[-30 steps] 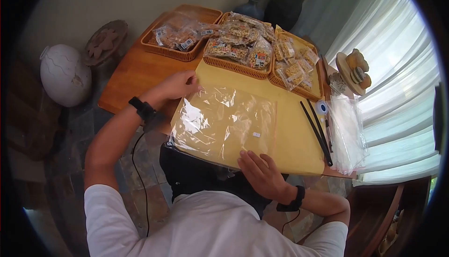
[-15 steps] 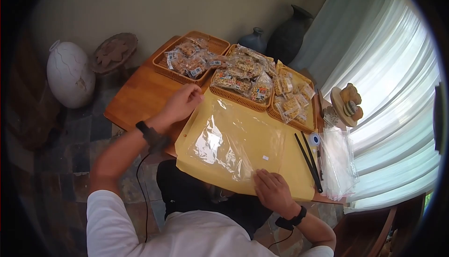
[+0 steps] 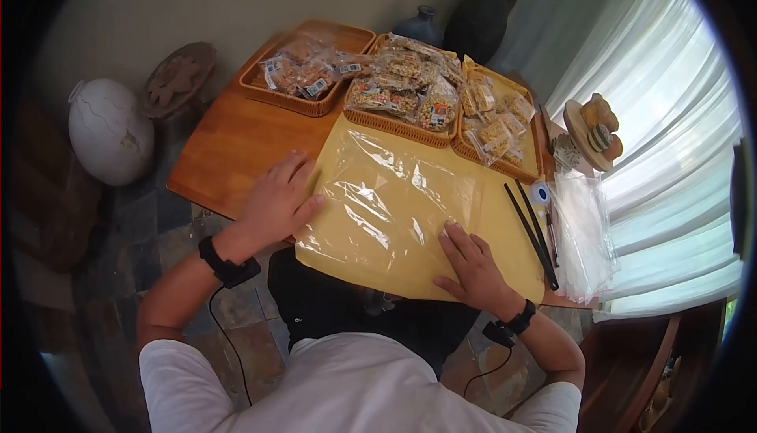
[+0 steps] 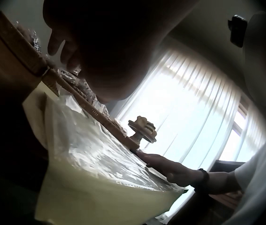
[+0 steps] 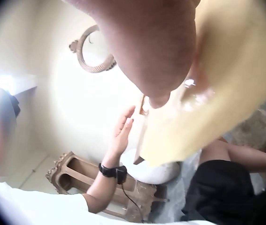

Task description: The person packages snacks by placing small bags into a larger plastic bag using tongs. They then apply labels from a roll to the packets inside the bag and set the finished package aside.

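Note:
A clear plastic bag (image 3: 378, 196) lies flat on a yellow sheet (image 3: 505, 236) at the table's near side; it shines in the left wrist view too. My left hand (image 3: 276, 200), fingers spread and nearly straight, is at the left edge of the sheet and bag. On the bag's lower right part rests my right hand (image 3: 475, 267), palm down with fingers extended. Neither hand grips anything. In the right wrist view the right hand (image 5: 147, 42) is close above the yellow sheet (image 5: 236, 93).
Wicker baskets (image 3: 402, 127) of packaged snacks stand along the back. Two black strips (image 3: 532, 236), a blue-and-white roll (image 3: 540, 192), a pen-like object (image 3: 552, 236) and a stack of clear bags (image 3: 582, 236) lie at the right. Bare wood (image 3: 229, 145) shows at left.
My left hand has let go of the bag's upper left corner and moved down, its fingers now spread. My right hand has shifted up and right across the bag, which lies flatter.

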Available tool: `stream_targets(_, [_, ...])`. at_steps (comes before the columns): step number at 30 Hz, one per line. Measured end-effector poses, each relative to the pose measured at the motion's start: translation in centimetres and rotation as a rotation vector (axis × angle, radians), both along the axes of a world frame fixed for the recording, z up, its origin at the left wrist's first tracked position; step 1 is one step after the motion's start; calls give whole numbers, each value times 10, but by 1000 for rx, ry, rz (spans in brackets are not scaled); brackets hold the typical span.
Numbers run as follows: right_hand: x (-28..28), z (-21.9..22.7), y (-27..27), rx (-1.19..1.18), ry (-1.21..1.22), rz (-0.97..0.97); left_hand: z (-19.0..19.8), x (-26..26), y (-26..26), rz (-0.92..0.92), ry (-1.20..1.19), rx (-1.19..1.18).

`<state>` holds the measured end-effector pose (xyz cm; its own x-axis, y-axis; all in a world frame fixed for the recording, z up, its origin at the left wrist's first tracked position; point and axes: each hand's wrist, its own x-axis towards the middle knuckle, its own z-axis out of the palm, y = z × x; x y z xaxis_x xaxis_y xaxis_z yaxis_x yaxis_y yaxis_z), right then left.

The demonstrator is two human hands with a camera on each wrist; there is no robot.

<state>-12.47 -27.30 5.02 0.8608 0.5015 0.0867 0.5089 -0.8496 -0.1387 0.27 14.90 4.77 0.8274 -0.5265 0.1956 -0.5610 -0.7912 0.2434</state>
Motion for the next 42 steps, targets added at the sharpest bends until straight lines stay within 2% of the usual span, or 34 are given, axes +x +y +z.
stream_targets(1, [9, 2, -2, 111, -4, 14, 3, 4, -13, -43, -53, -113])
stream_targets(2, [11, 4, -6, 217, 9, 25, 9, 3, -32, -68, -10, -131])
stream_targets(4, [26, 14, -16, 264, 4, -27, 19, 5, -69, -355, 32, -171])
stream_targets(5, [37, 19, -17, 335, -60, -46, 13, 13, -82, -352, 46, -192])
stream_targets(7, [43, 23, -14, 284, -5, -20, -3, 30, -101, -509, 35, -54])
stream_targets(8, [42, 22, -12, 248, 40, 5, -13, 37, -104, -516, 42, -59])
stream_targets(10, [39, 8, -16, 191, -1, 42, -29, 52, -100, -510, 69, 78])
stream_targets(13, [35, 3, -26, 105, -61, 2, -30, 56, -95, -512, 114, 100])
stream_targets(16, [38, 3, -30, 175, -83, -29, -27, 55, -99, -510, 155, 104])
stream_targets(18, [49, -3, -24, 419, -23, -90, -13, 52, -111, -508, 185, 107])
stream_targets(20, [56, -5, -10, 444, -16, -69, 4, 47, -135, -576, 219, 54])
stream_targets(21, [60, -5, -5, 471, -16, -41, -2, 47, -144, -570, 220, 50])
stream_targets(23, [62, -9, -3, 479, 35, -55, -19, 48, -161, -669, 247, 50])
stream_targets(28, [61, -11, -9, 522, 178, -133, -34, 52, -161, -670, 253, 73])
stream_targets(42, [66, -7, -11, 532, 223, -68, -36, 54, -161, -684, 246, 84])
